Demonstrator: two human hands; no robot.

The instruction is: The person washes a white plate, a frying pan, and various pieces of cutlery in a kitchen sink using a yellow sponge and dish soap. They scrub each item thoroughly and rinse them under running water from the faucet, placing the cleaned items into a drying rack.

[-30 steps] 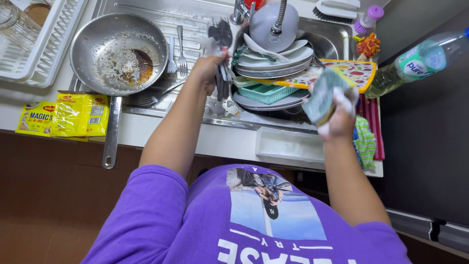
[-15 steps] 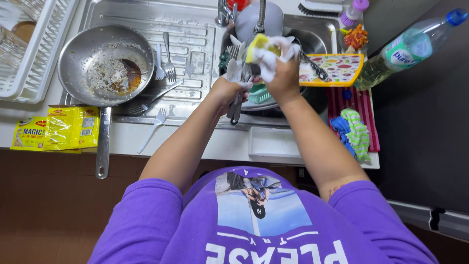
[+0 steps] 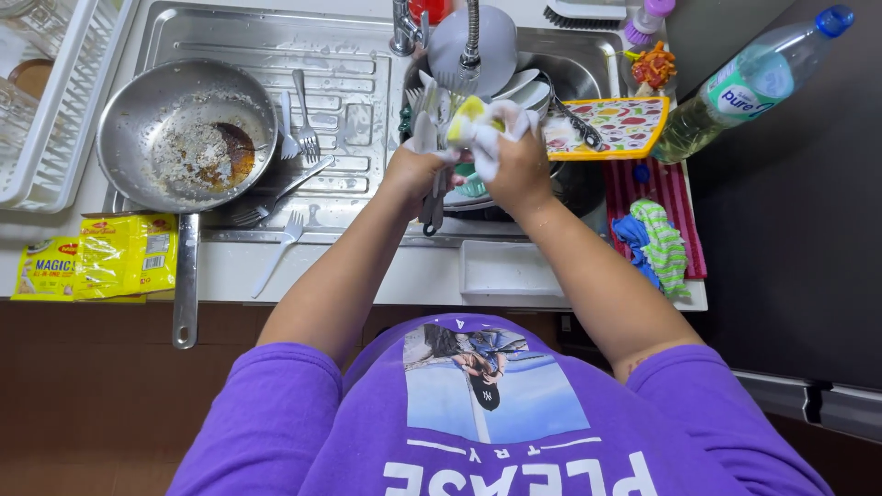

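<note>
While both hands meet over the sink basin, these lines run from the fingers outward.

Left fingers: the left hand point(image 3: 411, 174) is curled shut around a bundle of cutlery point(image 3: 432, 147), handles hanging below the fist and heads pointing up toward the tap.

Right fingers: the right hand point(image 3: 519, 170) is closed over a soapy yellow sponge point(image 3: 478, 129), pressing it against the upper part of the cutlery; white foam covers the fingertips.

Where the work sits: cutlery and sponge are touching, held above the stacked plates point(image 3: 519, 92) in the basin, just below the tap spout point(image 3: 471, 46).

Doing it well, as I judge it: keep the left grip firm near the handles so the wet pieces do not slide apart, and draw the sponge along each head rather than across them all at once. Fork tines probably need the sponge pushed between them. Staying over the basin keeps drips off the counter.

Risk: soapy metal is slippery, so a piece could drop onto the plates below.

Drainboard: a dirty frying pan point(image 3: 188, 138) with brown residue lies to the left, with loose forks point(image 3: 303, 119) beside it and a white plastic fork point(image 3: 280, 248) at the counter edge.

Further out: yellow packets point(image 3: 92, 266) lie by the pan handle, a patterned tray point(image 3: 616, 124) rests on the sink's right rim, and a clear bottle point(image 3: 744, 87) lies beyond it.
</note>
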